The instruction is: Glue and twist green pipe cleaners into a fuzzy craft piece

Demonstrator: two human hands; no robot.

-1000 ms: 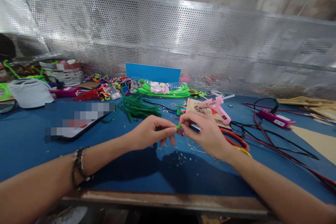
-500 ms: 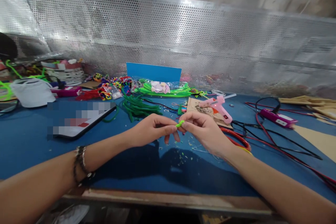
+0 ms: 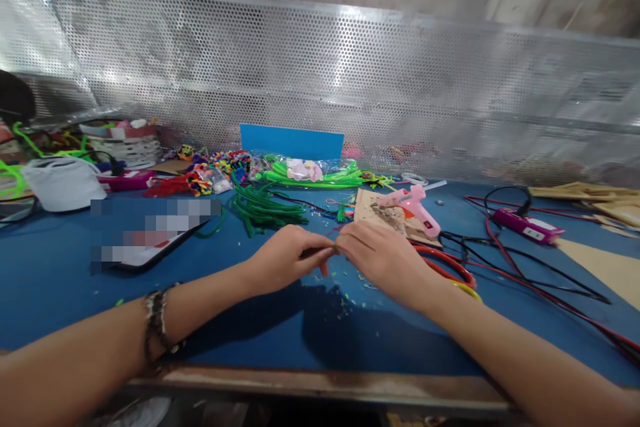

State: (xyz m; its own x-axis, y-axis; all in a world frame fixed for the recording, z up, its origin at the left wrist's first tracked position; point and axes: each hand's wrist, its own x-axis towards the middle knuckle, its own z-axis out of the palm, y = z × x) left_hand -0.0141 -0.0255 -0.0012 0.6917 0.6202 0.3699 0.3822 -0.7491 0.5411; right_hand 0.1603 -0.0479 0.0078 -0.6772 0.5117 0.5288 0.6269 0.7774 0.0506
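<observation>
My left hand (image 3: 286,255) is closed in a pinch, thumb against forefinger, above the blue table. Its fingertips meet those of my right hand (image 3: 376,255), which is also closed, back of the hand up. Between the fingertips is a small bright green twisted piece, apparently pipe cleaner; the fingers now cover nearly all of it. Small green and pale scraps (image 3: 344,303) lie on the table below. Beyond my hands sits a bundle of dark green pipe cleaners (image 3: 267,208). A pink glue gun (image 3: 415,205) rests on a cardboard piece (image 3: 367,203) behind my right hand.
Orange-handled scissors (image 3: 453,265) lie by my right wrist. Black and red cables run right to a purple power strip (image 3: 527,225). A partly blurred-out device (image 3: 165,240) lies left. Bagged light green stems (image 3: 315,175), a white cap (image 3: 65,181) and a perforated metal screen (image 3: 300,67) stand behind.
My right hand has rolled over so its back faces up, and its fingers now cover the green piece. My left hand keeps its pinch and has barely moved.
</observation>
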